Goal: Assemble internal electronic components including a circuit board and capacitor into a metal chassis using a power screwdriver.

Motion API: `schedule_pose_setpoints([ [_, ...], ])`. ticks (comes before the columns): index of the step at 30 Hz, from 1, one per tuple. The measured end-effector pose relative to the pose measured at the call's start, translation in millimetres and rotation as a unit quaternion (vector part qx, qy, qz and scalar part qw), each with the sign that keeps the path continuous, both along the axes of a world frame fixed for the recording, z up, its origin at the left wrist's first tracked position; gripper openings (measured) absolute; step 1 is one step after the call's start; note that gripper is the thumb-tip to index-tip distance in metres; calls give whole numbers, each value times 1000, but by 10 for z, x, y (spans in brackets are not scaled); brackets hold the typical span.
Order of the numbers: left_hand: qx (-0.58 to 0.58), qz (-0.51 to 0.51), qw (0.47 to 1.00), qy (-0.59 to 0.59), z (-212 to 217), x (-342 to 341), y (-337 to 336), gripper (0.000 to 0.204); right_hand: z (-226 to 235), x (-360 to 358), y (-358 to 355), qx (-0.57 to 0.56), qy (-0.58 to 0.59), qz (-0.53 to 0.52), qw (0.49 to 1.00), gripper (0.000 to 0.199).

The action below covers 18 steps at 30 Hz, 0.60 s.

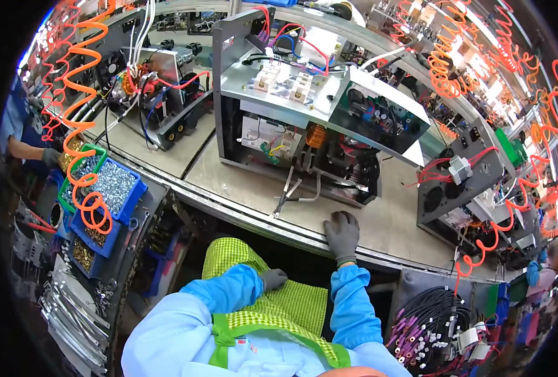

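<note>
Grey knit gloves on left hand (273, 278) and right hand (342, 235), blue sleeves, green-checked apron

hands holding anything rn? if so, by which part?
Nothing held. Right hand rests flat on the workbench; left hand lies on the green checked apron.

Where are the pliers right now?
In the head view the pliers lie on the workbench near the middle, just in front of the open machine chassis and up-left of the gloved right hand, which rests flat on the bench edge.
</note>
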<state>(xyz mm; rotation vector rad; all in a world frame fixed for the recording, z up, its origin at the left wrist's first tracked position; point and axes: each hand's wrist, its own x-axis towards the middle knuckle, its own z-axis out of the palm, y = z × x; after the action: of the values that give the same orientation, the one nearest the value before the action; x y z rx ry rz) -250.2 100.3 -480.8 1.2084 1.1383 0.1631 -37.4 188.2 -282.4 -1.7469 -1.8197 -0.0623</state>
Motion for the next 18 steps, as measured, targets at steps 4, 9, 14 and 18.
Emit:
schedule_pose_setpoints([
  [4, 34, -12, 999, 38, 34, 2, -54, 40, 29, -40, -29, 1, 3, -18, 1000, 37],
  [9, 87, -24, 995, 36, 22, 32, -66, 40, 36, -18, -34, 31, -2, -9, 999, 32],
  [14, 87, -68, 993, 37, -12, 19, -30, 42, 54, -37, -29, 19, 18, -12, 1000, 31],
  [18, 96, -45, 994, 31, -72, 36, -68, 41, 35, -19, -40, 32, 6, -1, 999, 28],
])
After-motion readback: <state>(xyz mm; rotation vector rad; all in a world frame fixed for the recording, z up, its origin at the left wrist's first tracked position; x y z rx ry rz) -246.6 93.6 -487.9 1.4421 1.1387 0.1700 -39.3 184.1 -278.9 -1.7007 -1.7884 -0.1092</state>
